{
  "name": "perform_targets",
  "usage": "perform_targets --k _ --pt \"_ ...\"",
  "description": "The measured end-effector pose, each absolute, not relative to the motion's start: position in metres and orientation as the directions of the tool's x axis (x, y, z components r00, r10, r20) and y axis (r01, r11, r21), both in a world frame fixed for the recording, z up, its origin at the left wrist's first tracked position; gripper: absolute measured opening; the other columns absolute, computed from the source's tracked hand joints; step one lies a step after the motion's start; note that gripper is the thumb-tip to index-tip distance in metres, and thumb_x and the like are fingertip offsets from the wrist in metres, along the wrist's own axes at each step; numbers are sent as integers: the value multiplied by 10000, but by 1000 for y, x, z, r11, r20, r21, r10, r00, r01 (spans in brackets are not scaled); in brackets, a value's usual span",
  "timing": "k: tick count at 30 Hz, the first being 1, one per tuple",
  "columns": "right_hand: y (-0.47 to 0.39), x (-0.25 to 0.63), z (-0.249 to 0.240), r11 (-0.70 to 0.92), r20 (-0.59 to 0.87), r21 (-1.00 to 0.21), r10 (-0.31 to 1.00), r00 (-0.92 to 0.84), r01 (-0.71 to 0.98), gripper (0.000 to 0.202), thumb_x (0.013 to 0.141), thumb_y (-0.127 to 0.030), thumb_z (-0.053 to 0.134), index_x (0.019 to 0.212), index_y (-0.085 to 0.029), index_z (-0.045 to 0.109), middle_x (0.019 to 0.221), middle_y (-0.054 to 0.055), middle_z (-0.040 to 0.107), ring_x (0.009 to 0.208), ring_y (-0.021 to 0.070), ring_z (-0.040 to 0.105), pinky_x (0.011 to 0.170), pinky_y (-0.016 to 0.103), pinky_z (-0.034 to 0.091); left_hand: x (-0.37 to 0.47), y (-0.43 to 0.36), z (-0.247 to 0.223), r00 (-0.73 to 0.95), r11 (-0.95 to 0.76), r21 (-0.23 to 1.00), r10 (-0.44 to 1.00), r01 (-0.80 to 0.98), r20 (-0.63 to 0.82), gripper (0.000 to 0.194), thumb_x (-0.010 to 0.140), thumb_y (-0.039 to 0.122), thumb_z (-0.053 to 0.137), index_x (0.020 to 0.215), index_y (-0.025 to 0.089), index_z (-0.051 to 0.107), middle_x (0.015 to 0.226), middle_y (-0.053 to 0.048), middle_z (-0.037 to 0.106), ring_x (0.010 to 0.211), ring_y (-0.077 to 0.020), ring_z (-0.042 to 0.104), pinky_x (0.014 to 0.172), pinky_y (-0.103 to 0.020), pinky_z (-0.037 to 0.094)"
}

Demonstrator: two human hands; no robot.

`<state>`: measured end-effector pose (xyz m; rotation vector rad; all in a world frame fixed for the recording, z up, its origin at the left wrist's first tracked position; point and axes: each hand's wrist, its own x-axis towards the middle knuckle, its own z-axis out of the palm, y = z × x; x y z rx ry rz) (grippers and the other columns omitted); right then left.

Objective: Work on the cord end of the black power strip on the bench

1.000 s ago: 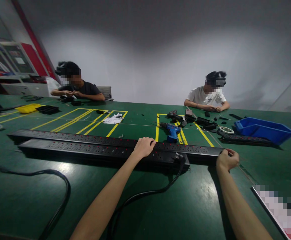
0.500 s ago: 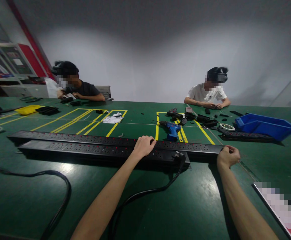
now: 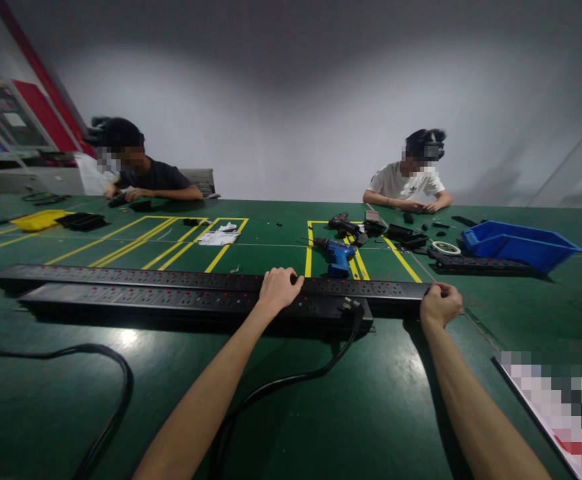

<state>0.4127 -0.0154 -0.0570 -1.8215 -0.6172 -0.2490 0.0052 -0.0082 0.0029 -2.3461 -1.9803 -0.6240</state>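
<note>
Two long black power strips lie side by side on the green table, each with a row of sockets and small red marks. My left hand [image 3: 279, 290] is closed over the far power strip [image 3: 371, 289] near its middle, fingers curled over the far edge. At that strip's right end, my right hand [image 3: 439, 305] grips with bent fingers; the end itself is partly hidden. Closer to me is the near power strip [image 3: 135, 299], passing beneath my left wrist. A black plug [image 3: 351, 305] rests on its right end, its cable [image 3: 291, 379] curving down toward me.
Beyond the strips lie a blue power drill [image 3: 339, 255], white papers [image 3: 219, 236], a tape roll [image 3: 445, 249] and a blue bin [image 3: 521, 245]. A yellow tray [image 3: 39, 221] is far left. Another cable [image 3: 127, 383] lies front left. Two people sit opposite.
The view has turned slightly right. The far power strip seems to have slid a little left against the near one, with both hands still holding it.
</note>
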Motion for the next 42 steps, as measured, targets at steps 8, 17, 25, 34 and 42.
perform_targets --k 8,17,25,34,42 --pt "-18 408 -52 -228 482 -800 309 820 556 256 776 -301 473 871 -178 676 905 93 649 871 247 581 868 355 440 5 -8 2 75 -152 244 951 958 300 433 930 541 437 975 208 710 978 -122 714 1001 -308 627 923 -453 461" --pt "-17 409 -53 -214 494 -795 314 811 567 239 764 -293 479 852 -177 669 849 77 635 815 232 570 846 352 438 6 -10 2 53 -127 227 951 966 306 379 928 484 453 962 189 688 968 -130 700 990 -302 616 918 -447 452" --pt "-14 410 -57 -127 550 -790 286 784 600 190 728 -288 499 787 -187 649 759 41 589 743 222 548 800 360 444 8 -15 7 13 -75 198 955 977 295 338 921 437 457 948 189 685 982 -115 693 1005 -287 606 919 -417 447" --pt "-14 409 -54 -120 506 -822 293 811 556 175 725 -274 509 795 -196 649 711 17 576 713 211 540 781 349 445 7 -14 5 2 -64 184 949 981 316 342 916 418 455 956 176 693 972 -125 694 992 -296 611 917 -429 440" --pt "-10 411 -59 -101 516 -830 235 824 548 159 717 -238 511 797 -186 638 860 63 564 880 248 555 908 394 428 1 -16 4 63 -132 194 943 972 327 373 946 424 417 976 191 708 993 -120 694 997 -290 613 932 -442 437"
